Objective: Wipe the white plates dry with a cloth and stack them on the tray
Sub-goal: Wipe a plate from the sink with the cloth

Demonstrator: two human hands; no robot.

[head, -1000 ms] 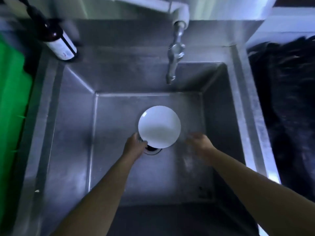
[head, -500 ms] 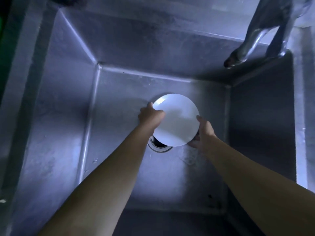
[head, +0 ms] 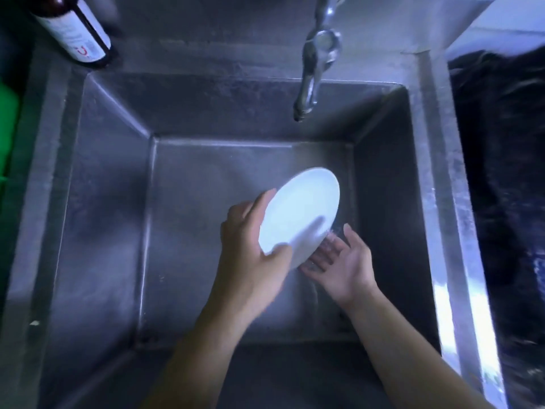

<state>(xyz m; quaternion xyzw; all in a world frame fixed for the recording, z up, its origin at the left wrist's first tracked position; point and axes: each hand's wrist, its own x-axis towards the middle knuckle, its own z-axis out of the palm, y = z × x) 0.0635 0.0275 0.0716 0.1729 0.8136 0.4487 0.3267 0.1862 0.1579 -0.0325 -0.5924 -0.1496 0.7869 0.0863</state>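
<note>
Bottle [head: 77, 31] label unreadable; left hand [head: 250, 249] grips plate [head: 300, 215].

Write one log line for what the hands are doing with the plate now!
left hand: grips white plate, tilted | right hand: open under its lower edge | sink | no cloth seen

Both forearms bare to frame edge, no sleeves; left hand [head: 250, 246] & right hand [head: 342, 264] ungloved.

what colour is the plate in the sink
White, plain, no pattern: the plate, held tilted, shows in the head view.
</note>
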